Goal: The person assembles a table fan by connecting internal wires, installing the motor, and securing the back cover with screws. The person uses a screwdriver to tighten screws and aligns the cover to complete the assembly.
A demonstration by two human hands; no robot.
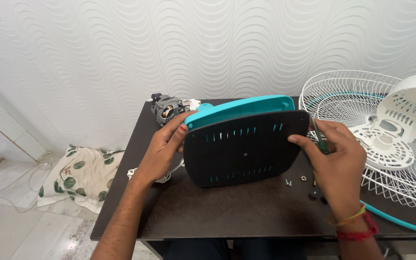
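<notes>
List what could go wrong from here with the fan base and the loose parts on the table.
1. The small screws and nut lie loose on the dark table below the tilted fan base; lowering it may knock them off.
2. The right hand holds a green-handled screwdriver while gripping the base, so its hold may be weak.
3. The left hand steadies the other edge only; the base could tip toward the motor.
</notes>
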